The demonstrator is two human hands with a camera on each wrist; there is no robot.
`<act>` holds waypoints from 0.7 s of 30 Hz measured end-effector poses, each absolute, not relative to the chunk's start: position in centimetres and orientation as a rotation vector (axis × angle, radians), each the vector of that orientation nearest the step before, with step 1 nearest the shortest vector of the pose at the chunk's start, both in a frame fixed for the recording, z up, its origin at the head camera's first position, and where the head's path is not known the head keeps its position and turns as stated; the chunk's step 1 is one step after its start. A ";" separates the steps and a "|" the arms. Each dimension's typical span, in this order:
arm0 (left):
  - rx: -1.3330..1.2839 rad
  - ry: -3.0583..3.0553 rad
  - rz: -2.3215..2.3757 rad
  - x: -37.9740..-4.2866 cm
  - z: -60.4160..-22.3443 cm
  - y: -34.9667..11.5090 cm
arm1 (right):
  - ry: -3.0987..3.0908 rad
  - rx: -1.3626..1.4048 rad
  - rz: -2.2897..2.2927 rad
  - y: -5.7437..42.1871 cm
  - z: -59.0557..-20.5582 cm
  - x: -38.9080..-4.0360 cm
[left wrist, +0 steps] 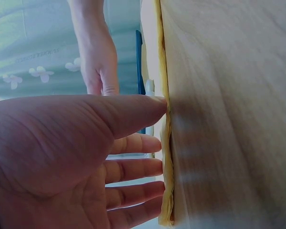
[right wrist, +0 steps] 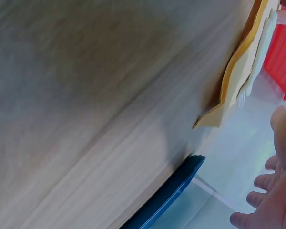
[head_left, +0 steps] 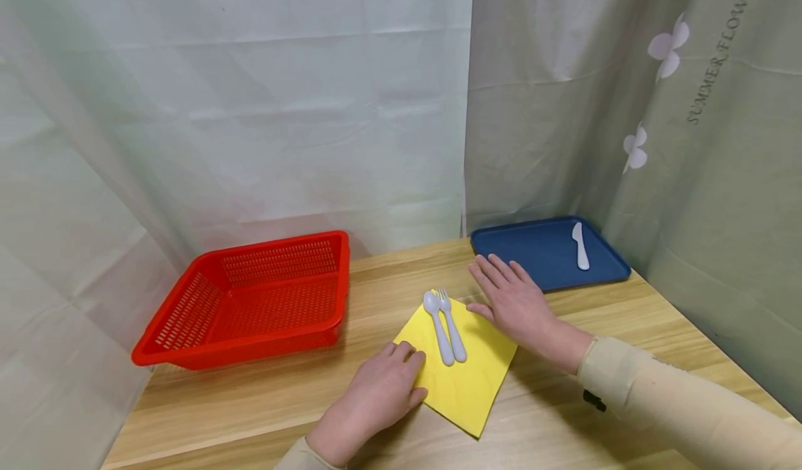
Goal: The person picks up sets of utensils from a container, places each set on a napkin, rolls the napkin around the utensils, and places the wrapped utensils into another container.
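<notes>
A folded yellow napkin (head_left: 474, 391) lies on the wooden table, one corner pointing toward the person. On top of it a pale spoon (head_left: 438, 327) and a pale fork (head_left: 454, 331) rest side by side. My left hand (head_left: 387, 381) touches the napkin's left edge with its fingertips, thumb apart from the other fingers. In the left wrist view, the thumb and fingertips (left wrist: 148, 195) meet the thin napkin edge (left wrist: 165, 143). Over the napkin's right side, my right hand (head_left: 510, 299) is held with straight fingers and holds nothing; the right wrist view shows it above the table.
A red plastic basket (head_left: 244, 354) stands at the left. At the back right, a blue tray (head_left: 532, 240) carries a pale knife (head_left: 580, 246). Pale curtains (head_left: 282, 108) hang behind and beside the table (head_left: 250, 414).
</notes>
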State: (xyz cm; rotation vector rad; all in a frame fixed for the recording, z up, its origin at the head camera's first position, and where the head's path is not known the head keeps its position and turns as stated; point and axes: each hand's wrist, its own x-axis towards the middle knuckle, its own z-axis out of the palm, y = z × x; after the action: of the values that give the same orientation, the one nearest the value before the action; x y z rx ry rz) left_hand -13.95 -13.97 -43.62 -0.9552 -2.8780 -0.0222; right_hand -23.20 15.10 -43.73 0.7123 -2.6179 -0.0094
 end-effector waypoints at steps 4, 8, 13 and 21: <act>-0.958 -2.867 -0.020 -13.9 -43.7 -14.0 | -2.642 0.682 -0.015 15.4 -43.7 -23.5; -0.962 -2.860 -0.027 -13.8 -43.5 -14.0 | -2.655 0.665 -0.010 15.8 -43.6 -23.8; -0.961 -2.868 -0.024 -13.9 -43.6 -14.0 | -2.690 0.638 0.003 16.2 -43.4 -24.0; -0.963 -2.857 -0.021 -13.9 -43.8 -14.0 | -2.695 0.621 0.034 16.6 -43.4 -24.5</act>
State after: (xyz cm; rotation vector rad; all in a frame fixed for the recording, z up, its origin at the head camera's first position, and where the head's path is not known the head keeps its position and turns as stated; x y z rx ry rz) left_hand -13.94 -14.02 -43.77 -0.9630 -2.8566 -0.0212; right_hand -24.55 16.65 -43.39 0.6213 -2.6954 0.0338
